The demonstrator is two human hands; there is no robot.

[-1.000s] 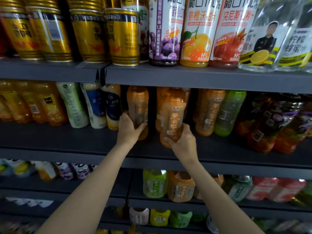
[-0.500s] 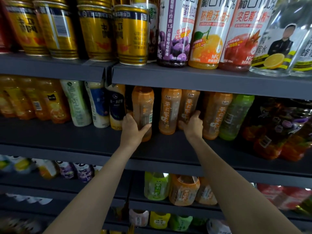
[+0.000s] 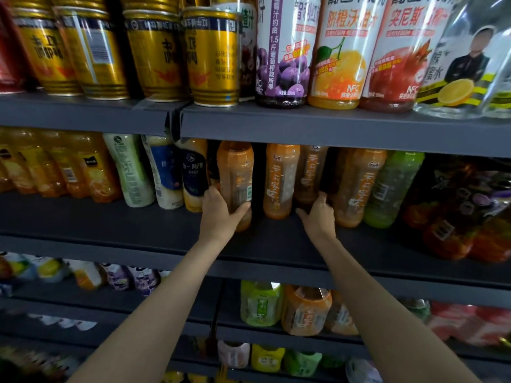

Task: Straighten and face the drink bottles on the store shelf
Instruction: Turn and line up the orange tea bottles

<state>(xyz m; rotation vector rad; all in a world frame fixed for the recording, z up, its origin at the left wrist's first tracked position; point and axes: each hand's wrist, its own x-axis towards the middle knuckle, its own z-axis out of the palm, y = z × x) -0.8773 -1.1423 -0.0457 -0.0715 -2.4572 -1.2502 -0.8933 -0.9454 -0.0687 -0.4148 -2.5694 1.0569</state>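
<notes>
Right grip (image 3: 318,217) let go the faced bottle (image 3: 279,181), now reaching behind; left grip (image 3: 221,217) holds barcode-out bottle (image 3: 235,183), unturned.

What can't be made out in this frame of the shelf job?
Head view only:
- Right hand: fingertips reach behind the orange bottles; whether they grip the rear bottle is hidden.
- Bottle held by the left hand: its front label faces away; only the barcode side shows.
- Gold cans: tops cut by the upper edge.
- Bottom shelf bottles: blurred, unreadable.
</notes>
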